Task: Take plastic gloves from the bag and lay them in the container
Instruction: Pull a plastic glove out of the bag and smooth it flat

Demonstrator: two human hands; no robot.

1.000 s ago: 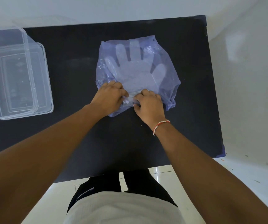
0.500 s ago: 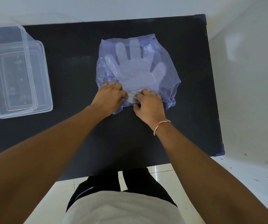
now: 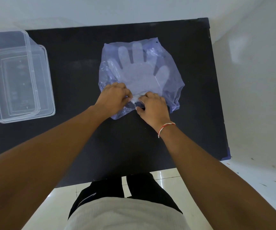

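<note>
Both forearms are bare, with no sleeves reaching them. A thin red-and-white cord bracelet (image 3: 165,128) circles the wrist of the right hand (image 3: 153,108); the left hand (image 3: 113,99) wears nothing. Below, a pale grey-white shirt (image 3: 125,214) hangs over black trousers (image 3: 107,190) marked with a small white stripe.

The bag (image 3: 172,67) at 12 o'clock is thin, crinkled, translucent bluish plastic. The container (image 3: 17,77) at 9 o'clock is clear, glossy plastic. The table (image 3: 77,67) is matt black.
</note>
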